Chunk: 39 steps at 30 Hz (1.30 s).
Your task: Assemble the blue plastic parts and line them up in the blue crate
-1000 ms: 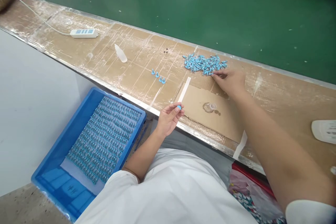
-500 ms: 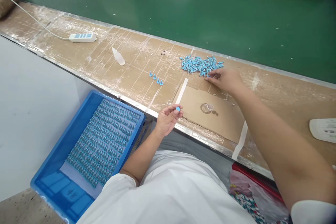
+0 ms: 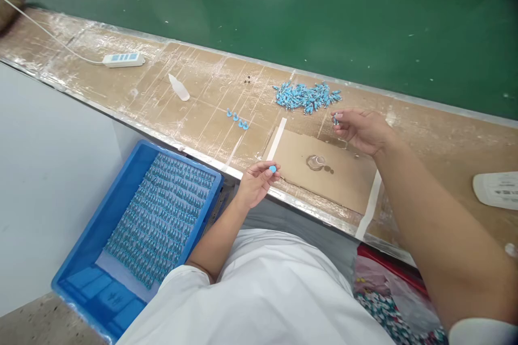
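My left hand (image 3: 254, 186) is closed at the near table edge, pinching a small blue round-topped piece (image 3: 273, 169). To the right of the loose pile, my right hand (image 3: 364, 128) pinches a small blue-and-pale part (image 3: 335, 119) between thumb and fingers. It resembles the parts in the pile of blue pieces (image 3: 303, 98). Between my hands lies a cardboard sheet (image 3: 343, 190), carrying a small clear cup (image 3: 319, 160) and a few dark wet spots. Several blue pieces with round bases (image 3: 235, 117) stand on the table left of the sheet.
A blue bin (image 3: 76, 280) beside the table holds rows of blue parts. A white squeeze bottle (image 3: 178, 88) and a power strip (image 3: 123, 60) lie leftward; a white container (image 3: 496, 190) is far right. Behind runs a green surface (image 3: 364, 27). Below right is a bag of small parts (image 3: 380, 307).
My right hand has drawn back from the pile, toward the right and slightly nearer, with a small blue part between its fingers. My left hand keeps its hold; the view has shifted slightly.
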### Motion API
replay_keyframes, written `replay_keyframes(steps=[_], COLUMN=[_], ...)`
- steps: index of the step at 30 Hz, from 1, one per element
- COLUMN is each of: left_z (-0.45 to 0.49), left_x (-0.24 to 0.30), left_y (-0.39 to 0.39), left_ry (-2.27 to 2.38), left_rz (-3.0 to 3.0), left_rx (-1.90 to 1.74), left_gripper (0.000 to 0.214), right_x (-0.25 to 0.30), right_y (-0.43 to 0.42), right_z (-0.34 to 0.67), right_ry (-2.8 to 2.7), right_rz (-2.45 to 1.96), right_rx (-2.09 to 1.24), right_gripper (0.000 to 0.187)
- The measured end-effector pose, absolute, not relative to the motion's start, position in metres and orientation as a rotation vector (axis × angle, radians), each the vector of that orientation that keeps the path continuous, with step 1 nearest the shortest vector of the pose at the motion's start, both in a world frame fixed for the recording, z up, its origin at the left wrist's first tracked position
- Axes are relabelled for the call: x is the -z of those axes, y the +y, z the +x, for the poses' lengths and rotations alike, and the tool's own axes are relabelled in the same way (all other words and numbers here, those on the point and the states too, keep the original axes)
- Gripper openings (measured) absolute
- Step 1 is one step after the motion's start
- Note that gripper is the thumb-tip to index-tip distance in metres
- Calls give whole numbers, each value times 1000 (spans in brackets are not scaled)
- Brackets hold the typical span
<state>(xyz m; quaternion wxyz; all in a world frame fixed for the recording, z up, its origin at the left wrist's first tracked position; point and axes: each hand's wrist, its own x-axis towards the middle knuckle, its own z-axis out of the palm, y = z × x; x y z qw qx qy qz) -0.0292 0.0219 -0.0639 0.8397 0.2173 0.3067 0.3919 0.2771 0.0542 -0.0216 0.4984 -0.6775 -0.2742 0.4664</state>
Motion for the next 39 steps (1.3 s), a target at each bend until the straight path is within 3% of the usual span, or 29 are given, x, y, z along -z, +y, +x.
replay_keyframes(steps=[3, 8, 18, 26, 31, 39], left_z=[-29, -19, 3, 3, 4, 7], left_x=[60, 56, 56, 58, 55, 56], left_y=[22, 19, 19, 17, 15, 15], left_ry=[629, 606, 618, 587, 593, 598], left_rz=[446, 386, 272, 342, 379, 440], left_rx=[-825, -822, -853, -849, -828, -850], left_gripper=[38, 37, 25, 34, 33, 32], right_x=[19, 24, 39, 39, 55, 68], right_y=[38, 12, -33, -47, -49, -50], right_z=[274, 266, 216, 190, 194, 204], right_ry=[-590, -546, -616, -765, -1017, -1199], right_rz=[-1566, -1533, -1553, -1498, -1616, -1726], right_rx=[-1164, -1072, -446, -392, -104, 17], right_gripper=[4, 22, 43, 28, 19, 22])
